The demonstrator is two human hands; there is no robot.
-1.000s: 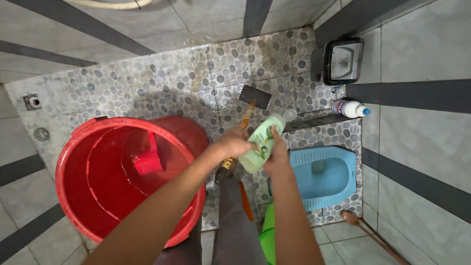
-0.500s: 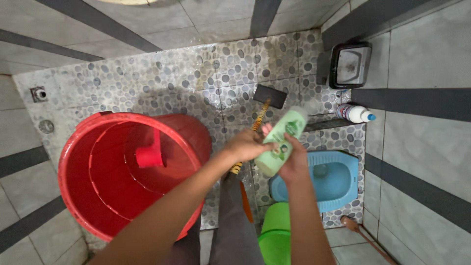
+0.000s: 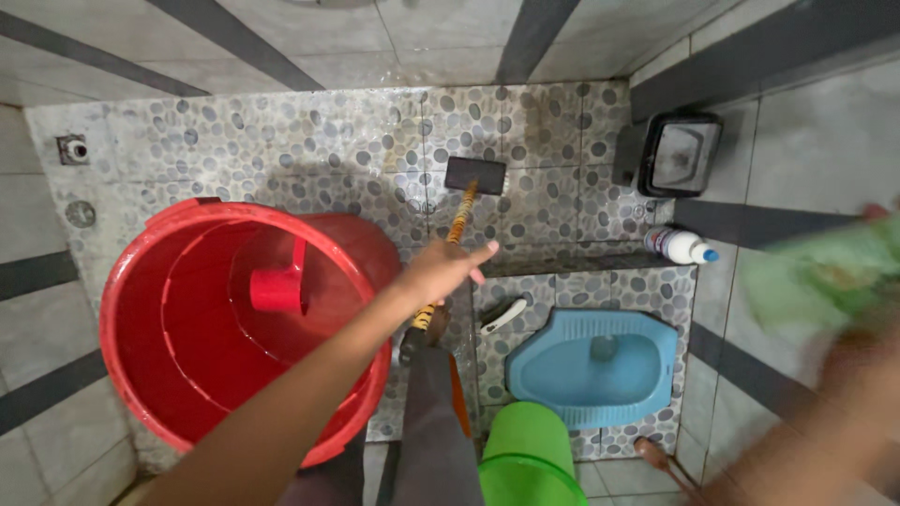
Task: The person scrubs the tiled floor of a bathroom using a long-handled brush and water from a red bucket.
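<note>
My left hand reaches forward with its fingers apart and nothing in it, hovering over the yellow-and-black striped handle of a floor brush. The brush's black head rests on the pebble-patterned floor. Whether the hand touches the handle I cannot tell. My right hand is a blur at the far right. It grips a light green plastic bottle, which is also smeared by motion, in front of the grey tiled wall.
A big red bucket with a red scoop inside stands at the left. A blue squat toilet pan, a small white brush, a green pail, a white bottle with a blue cap and a black tray lie to the right.
My hands have parted: the right hand swung the green bottle away to the far right, and the left hand let go of it and now stays spread above the brush handle.
</note>
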